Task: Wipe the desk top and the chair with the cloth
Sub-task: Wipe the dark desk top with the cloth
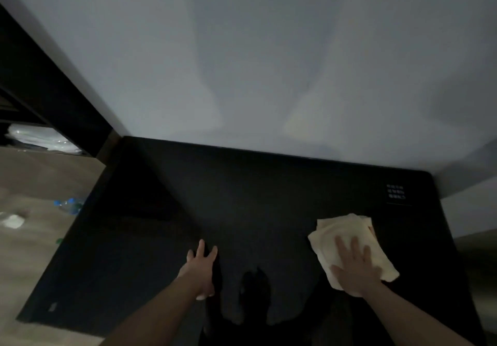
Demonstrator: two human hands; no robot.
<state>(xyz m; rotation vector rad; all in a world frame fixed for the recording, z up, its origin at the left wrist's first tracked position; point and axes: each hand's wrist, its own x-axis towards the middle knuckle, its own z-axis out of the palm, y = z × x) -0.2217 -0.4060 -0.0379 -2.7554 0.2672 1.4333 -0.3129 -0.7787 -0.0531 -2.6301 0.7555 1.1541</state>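
One dark matte rectangular table (pixel 255 197), one folded cream cloth (pixel 347 238) at its right side, my right hand (pixel 355 267) pressing it flat with straight fingers, my left hand (pixel 200 270) resting released on the table, grasping nothing.

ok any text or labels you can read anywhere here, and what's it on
None can be read.
Small white label at the far right corner of the desk top: three lines of print, too blurred to read.
Small pale mark near the desk's near left edge: too small to tell.
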